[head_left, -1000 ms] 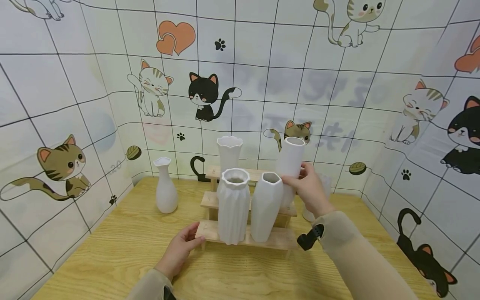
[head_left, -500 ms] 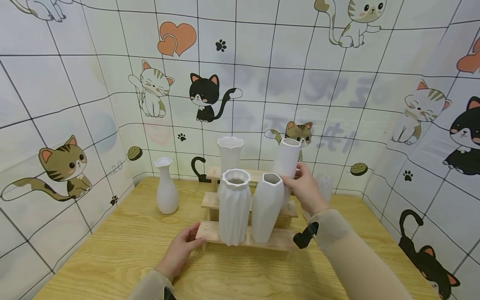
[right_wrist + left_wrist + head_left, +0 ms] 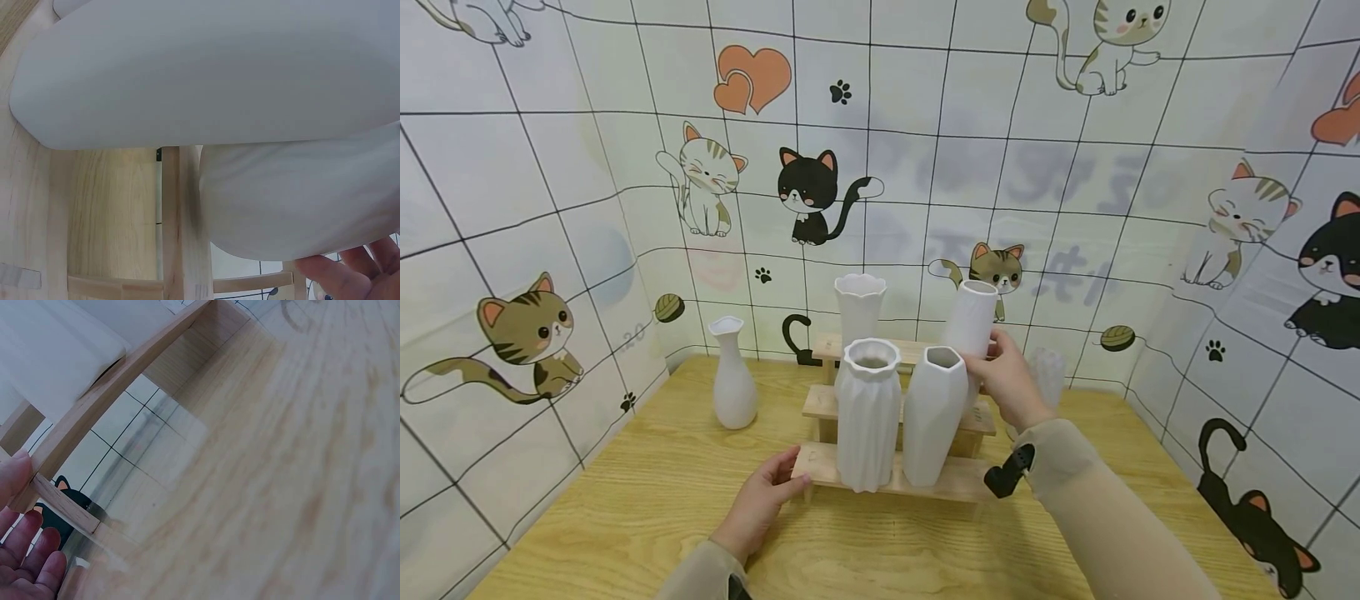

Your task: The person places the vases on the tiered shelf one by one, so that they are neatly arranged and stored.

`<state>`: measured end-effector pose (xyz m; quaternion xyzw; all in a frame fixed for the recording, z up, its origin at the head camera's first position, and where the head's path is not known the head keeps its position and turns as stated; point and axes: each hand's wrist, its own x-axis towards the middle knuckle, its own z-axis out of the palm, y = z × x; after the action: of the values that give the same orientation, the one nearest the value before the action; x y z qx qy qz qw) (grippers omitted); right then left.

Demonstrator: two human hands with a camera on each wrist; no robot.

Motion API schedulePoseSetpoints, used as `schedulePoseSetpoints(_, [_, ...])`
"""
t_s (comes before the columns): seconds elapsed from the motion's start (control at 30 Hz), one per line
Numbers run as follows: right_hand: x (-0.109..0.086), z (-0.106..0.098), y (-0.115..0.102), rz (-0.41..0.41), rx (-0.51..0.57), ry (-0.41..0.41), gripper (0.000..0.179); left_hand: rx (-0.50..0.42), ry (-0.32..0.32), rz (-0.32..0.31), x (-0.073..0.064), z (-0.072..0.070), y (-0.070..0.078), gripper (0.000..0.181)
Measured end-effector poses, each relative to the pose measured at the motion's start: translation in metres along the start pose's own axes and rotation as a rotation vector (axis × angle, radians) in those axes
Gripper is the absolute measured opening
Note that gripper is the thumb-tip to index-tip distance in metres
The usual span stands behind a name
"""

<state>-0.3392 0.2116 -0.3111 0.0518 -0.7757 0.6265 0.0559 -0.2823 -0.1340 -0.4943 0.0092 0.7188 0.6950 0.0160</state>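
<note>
My right hand [image 3: 1011,379] holds a white vase [image 3: 972,321] with a round mouth by its right side, at the right of a three-step wooden stand [image 3: 966,477]. In the right wrist view its rounded base is right at the middle step [image 3: 190,237]. With thumb above and fingers below, my left hand [image 3: 758,502] grips the left end of the lowest step. On that step stand a pleated white vase [image 3: 868,429] and a faceted white vase [image 3: 932,429], which partly hides the held one. Behind them rises a white vase with a wavy rim [image 3: 860,304].
A slim-necked white vase [image 3: 733,387] stands on the wooden table [image 3: 647,467] left of the stand. Another pale vase [image 3: 1049,373] is at the right, partly behind my right hand. Walls covered in cat-print sheeting [image 3: 910,167] enclose the table's back and sides.
My right hand has moved slightly left and down with the round-mouthed vase, closer in behind the faceted vase. My left hand has stayed on the stand.
</note>
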Motion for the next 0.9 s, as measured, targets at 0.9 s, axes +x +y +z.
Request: schedulePoseSetpoints(0.9, [-0.0024,-0.0016,0.0024,0.017,-0.048,-0.064,0.073,-0.005,0.005,0.001,0.0005,0.0004,0.0007,0.067])
